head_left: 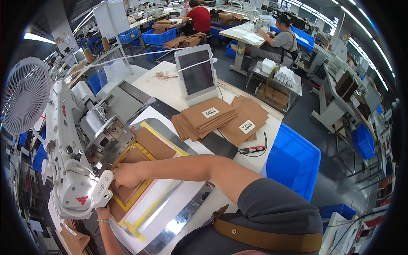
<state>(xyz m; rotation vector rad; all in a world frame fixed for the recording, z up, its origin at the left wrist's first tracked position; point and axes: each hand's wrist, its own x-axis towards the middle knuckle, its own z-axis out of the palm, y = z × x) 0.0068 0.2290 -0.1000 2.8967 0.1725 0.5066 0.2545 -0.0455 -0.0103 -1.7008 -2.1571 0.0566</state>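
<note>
Right hand point(126, 174): fingers bent over brown panel point(132, 156), grip unclear. Left hand point(102, 212): fingers hidden, state unclear.

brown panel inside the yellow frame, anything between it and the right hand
Nothing visible: the right hand seems to rest on the brown panel, inside the yellow frame. The sewing machine's white head is just left of the hand in view, not visibly between them.

White round-caged fan point(26, 94) at far left; brown thread cones point(89, 55) beyond it. Co-worker in red top point(199, 20) shows just right of a blue crate point(159, 39); grey-shirted co-worker point(284, 41) sits at a pale worktable point(231, 33), farther right.
</note>
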